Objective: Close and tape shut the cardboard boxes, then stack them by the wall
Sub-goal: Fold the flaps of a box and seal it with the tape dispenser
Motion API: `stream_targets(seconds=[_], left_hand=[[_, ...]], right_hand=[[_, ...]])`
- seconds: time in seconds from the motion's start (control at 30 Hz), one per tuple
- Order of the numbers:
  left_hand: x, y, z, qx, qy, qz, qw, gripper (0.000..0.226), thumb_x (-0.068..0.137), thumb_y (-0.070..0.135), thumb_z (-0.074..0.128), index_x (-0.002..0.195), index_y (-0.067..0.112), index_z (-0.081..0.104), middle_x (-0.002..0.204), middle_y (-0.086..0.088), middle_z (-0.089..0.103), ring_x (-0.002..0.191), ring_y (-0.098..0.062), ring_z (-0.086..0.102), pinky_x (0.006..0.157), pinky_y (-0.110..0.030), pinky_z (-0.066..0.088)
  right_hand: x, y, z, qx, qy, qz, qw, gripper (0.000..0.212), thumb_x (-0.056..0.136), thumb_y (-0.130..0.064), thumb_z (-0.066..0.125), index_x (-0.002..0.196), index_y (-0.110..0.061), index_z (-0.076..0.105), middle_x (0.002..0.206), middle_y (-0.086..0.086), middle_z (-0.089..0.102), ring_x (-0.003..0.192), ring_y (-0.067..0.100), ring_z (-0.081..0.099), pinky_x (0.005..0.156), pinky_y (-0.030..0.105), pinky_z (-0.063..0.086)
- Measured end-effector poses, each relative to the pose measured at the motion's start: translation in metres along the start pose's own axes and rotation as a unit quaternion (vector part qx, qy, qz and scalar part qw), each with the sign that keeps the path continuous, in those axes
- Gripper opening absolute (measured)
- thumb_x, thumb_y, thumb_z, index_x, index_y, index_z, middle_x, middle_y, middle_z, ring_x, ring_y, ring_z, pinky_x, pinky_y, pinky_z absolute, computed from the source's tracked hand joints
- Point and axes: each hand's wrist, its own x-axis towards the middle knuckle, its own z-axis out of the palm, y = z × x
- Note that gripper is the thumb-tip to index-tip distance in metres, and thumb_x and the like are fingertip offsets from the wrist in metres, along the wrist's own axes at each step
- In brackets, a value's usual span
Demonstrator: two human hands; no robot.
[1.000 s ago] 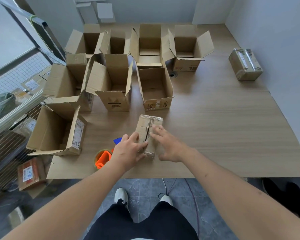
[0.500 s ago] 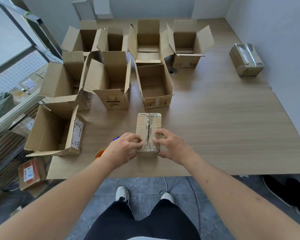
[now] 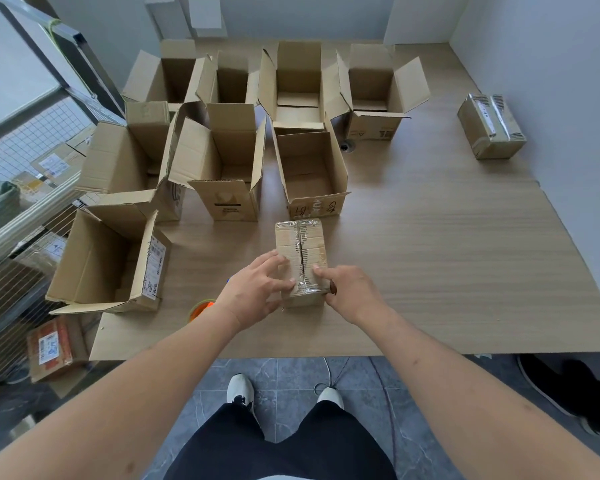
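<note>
A small closed cardboard box [image 3: 300, 244], wrapped in clear tape with a dark seam down its top, stands on the wooden table [image 3: 430, 254] in front of me. My left hand [image 3: 253, 292] lies with spread fingers on the box's near left top and side. At the near right corner my right hand [image 3: 352, 292] grips the box, one digit on top and the others curled down the side. Another taped box [image 3: 490, 129] sits by the right wall. Several open boxes stand behind, the nearest [image 3: 309, 168] just beyond the small box.
More open boxes [image 3: 222, 161] crowd the table's left and back; one [image 3: 111, 258] lies on its side at the left edge. An orange tape dispenser [image 3: 201, 308] peeks out under my left wrist. A wire rack with parcels [image 3: 52, 348] stands left.
The small box, askew a second ago, now sits square to me. My left fingers have uncurled and spread over its top; my right hand has slid to the near right corner.
</note>
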Motion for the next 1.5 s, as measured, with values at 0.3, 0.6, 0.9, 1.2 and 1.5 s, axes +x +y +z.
stream_targets(seconds=[0.3,0.6,0.9,1.2,1.5], left_hand=[[0.000,-0.007,0.008,-0.109,-0.034,-0.034,0.993,0.049,0.080,0.011,0.084,0.126,0.023,0.073,0.159,-0.006,0.041,0.151,-0.022,0.032,0.119,-0.033,0.032],[-0.005,-0.004,0.018,-0.119,0.004,-0.036,0.992,0.046,0.078,0.014,0.086,0.122,0.022,0.075,0.156,-0.007,0.046,0.148,-0.023,0.037,0.111,-0.044,0.047],[0.002,-0.013,0.005,-0.107,-0.060,-0.016,0.992,0.060,0.079,0.027,0.087,0.135,0.020,0.067,0.159,-0.004,0.041,0.151,-0.020,0.030,0.121,-0.037,0.034],[-0.001,-0.035,-0.023,0.001,-0.057,-0.053,0.997,0.062,0.094,0.010,0.059,0.154,0.008,0.042,0.161,-0.011,0.037,0.148,-0.033,0.036,0.120,-0.050,0.032],[0.004,-0.064,-0.039,0.035,-0.111,-0.087,0.989,0.064,0.102,0.024,0.050,0.160,0.013,0.027,0.168,-0.010,0.020,0.154,-0.033,0.020,0.125,-0.045,0.020]], right_hand=[[0.011,0.007,-0.006,-0.024,-0.053,-0.045,0.997,0.039,0.101,-0.015,0.057,0.138,-0.025,0.062,0.099,0.007,0.069,0.083,0.023,0.068,0.084,0.035,0.055],[0.008,0.007,-0.002,-0.068,-0.036,-0.060,0.995,0.066,0.090,-0.018,0.075,0.150,-0.031,0.049,0.113,0.006,0.065,0.104,0.029,0.062,0.078,0.032,0.044],[0.004,-0.007,-0.011,-0.017,-0.027,0.002,0.999,0.073,0.077,-0.045,0.086,0.143,-0.035,0.055,0.123,-0.005,0.047,0.106,0.019,0.058,0.085,0.034,0.051],[0.021,-0.072,0.019,0.031,-0.006,0.145,0.989,0.115,0.075,-0.075,0.070,0.161,-0.037,0.004,0.165,0.001,-0.017,0.152,0.037,0.015,0.120,0.051,0.031],[0.018,-0.095,0.026,0.027,0.052,0.175,0.983,0.114,0.073,-0.061,0.078,0.155,-0.056,-0.002,0.167,-0.001,-0.011,0.138,0.037,0.038,0.104,0.047,0.047]])
